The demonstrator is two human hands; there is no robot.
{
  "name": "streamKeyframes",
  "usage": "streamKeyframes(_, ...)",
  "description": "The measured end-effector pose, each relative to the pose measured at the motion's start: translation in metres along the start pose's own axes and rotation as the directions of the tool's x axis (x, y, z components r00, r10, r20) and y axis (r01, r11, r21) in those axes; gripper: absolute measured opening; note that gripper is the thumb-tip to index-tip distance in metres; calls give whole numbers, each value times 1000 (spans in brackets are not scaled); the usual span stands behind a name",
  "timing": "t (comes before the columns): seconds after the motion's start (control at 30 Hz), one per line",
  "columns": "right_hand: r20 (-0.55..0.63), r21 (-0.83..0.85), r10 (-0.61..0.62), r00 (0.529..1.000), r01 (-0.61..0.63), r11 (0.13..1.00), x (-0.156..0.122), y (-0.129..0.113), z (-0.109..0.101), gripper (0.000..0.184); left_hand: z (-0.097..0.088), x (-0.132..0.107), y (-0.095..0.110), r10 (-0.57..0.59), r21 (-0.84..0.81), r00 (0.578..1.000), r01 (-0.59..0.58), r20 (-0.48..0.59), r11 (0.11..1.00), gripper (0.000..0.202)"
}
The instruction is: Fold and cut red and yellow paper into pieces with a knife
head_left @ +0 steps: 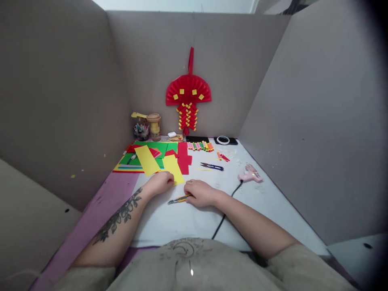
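My left hand (160, 183) is closed, its curled fingers at the lower left edge of a yellow paper piece (173, 166). Another yellow paper piece (147, 159) lies just beyond that hand, on top of coloured sheets. To the right, my right hand (200, 193) rests low over the white tabletop with its fingers curled around the back end of a yellow utility knife (179, 199). The knife's front end points left. Its back end is hidden under the hand.
Green and red paper sheets (169, 148) are stacked at the left. Thread snips (212, 166), small rolled paper tubes (200, 146) and a pink glue gun (251, 173) with a black cord lie farther right. A red paper ornament (188, 91) hangs on the grey partition (145, 60).
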State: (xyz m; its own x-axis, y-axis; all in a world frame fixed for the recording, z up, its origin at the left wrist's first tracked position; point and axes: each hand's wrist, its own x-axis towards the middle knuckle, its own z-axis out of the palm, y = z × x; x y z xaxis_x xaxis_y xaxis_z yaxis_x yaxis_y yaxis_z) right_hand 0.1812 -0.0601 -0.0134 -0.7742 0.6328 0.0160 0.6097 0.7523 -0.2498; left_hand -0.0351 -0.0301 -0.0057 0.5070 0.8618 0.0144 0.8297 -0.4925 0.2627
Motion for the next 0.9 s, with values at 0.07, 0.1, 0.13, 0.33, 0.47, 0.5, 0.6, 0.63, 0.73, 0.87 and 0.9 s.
streamKeyframes(0.07,-26,-4,114,993,-114,993,-4,11,-6,16,3,1,-4,4,-30,1000,-4,9,1000,16)
streamKeyframes(0.1,-55,-17,190,980,-191,981,-5,17,-10,16,4,2,-7,2,-43,1000,-1,19,999,15)
streamKeyframes(0.13,-86,-37,263,961,-267,963,-7,23,-13,15,5,2,-9,0,-57,1000,2,29,998,14)
streamKeyframes(0.33,-82,-111,398,914,-405,907,-7,48,-15,13,5,3,-14,29,-130,998,-22,50,991,14)
streamKeyframes(0.47,-87,-99,345,935,-353,931,-7,52,-8,12,5,4,-12,75,-138,997,-70,32,988,25)
streamKeyframes(0.5,-100,-88,335,937,-343,935,-7,52,-6,12,5,4,-11,76,-136,997,-70,36,988,28)
streamKeyframes(0.6,-133,-34,294,947,-301,953,-4,50,-1,16,6,4,-12,73,-131,996,-66,48,989,33)
streamKeyframes(0.63,-139,-19,278,950,-283,959,-3,49,0,16,6,4,-13,78,-133,996,-71,49,989,35)
streamKeyframes(0.73,-136,5,236,962,-237,971,2,47,3,14,6,3,-13,128,-126,988,-117,81,985,39)
streamKeyframes(0.87,-140,-12,210,968,-213,977,3,49,5,14,3,1,-11,173,-77,973,-163,152,984,35)
streamKeyframes(0.9,-142,-22,210,967,-215,976,3,50,5,14,2,0,-10,172,-65,972,-163,160,984,34)
